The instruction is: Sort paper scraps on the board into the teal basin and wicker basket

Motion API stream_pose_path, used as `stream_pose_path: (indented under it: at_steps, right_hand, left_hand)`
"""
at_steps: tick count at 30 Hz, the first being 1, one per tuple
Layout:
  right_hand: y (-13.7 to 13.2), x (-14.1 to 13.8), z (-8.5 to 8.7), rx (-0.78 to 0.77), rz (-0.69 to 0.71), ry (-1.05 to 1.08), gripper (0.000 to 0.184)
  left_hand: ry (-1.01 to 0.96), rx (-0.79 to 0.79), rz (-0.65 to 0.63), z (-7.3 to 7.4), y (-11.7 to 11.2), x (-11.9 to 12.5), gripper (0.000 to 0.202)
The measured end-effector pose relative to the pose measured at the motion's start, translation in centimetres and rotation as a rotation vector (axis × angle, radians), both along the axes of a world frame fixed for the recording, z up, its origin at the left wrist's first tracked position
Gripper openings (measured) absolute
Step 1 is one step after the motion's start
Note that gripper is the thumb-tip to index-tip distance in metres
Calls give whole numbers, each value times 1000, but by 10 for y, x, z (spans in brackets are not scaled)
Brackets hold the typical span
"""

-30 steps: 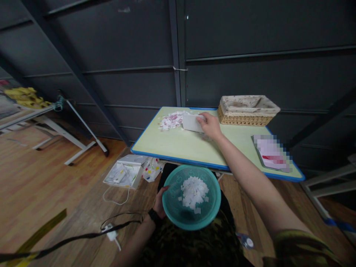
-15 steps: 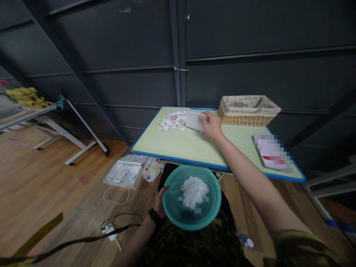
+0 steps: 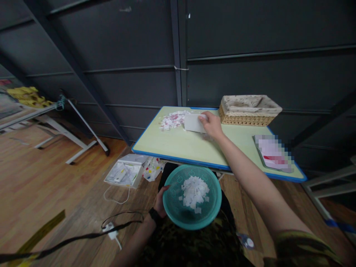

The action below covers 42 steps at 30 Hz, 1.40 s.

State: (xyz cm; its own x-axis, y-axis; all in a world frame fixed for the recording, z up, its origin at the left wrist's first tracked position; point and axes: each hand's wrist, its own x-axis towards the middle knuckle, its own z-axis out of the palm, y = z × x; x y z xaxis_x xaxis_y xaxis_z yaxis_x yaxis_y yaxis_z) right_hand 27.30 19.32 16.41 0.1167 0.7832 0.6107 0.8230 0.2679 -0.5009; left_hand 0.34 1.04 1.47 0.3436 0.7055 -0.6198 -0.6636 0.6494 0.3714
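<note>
In the head view, the paper scraps [image 3: 172, 119] lie near the table's [image 3: 178, 146] far edge, so a hard shove with the white card [image 3: 193, 123] could scatter them off. The right hand [image 3: 213, 124] is clamped on the card's end, beside the scraps. The left hand [image 3: 160, 200] grips the teal basket [image 3: 182, 218] below the near edge.

teal basket [image 3: 207, 218], white card [image 3: 193, 123], blue-edged green table [image 3: 180, 142]

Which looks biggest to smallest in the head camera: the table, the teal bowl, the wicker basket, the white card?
1. table
2. teal bowl, nearer the camera, so unsure against the basket
3. wicker basket
4. white card
</note>
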Motion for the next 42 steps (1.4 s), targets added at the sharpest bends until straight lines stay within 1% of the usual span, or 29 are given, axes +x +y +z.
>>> stream_pose_path:
  at_steps: [5, 12, 17, 20, 25, 28, 31, 36, 42]
  right_hand:
    - [-1, 0, 0, -2, -15, -21, 37]
    - [-4, -1, 2, -14, -64, -33, 37]
    - [-4, -2, 1, -24, -28, -59, 37]
    - [-4, -2, 0, -15, -43, -66, 38]
    - [-4, -2, -1, -10, -50, -54, 38]
    - [-4, -2, -1, 0, -48, -54, 37]
    - [-5, -2, 1, 3, -76, -52, 37]
    - [-7, -1, 4, -10, -110, -30, 36]
    - [-5, -1, 2, -2, -83, -52, 36]
  left_hand:
    - [-5, -10, -9, 1, 0, 1, 14]
    - [72, 23, 13, -2, -2, 0, 12]
    - [20, -3, -18, -5, 0, -1, 11]
    - [-6, -4, -15, -5, 1, 0, 11]
    - [0, -5, -32, -5, 0, -1, 13]
    - [20, 0, -17, -5, 0, -1, 12]
    - [43, 8, 4, -5, 0, -1, 11]
    - [27, 16, -15, -5, -1, -1, 13]
    - [5, -12, -5, -5, 0, -1, 11]
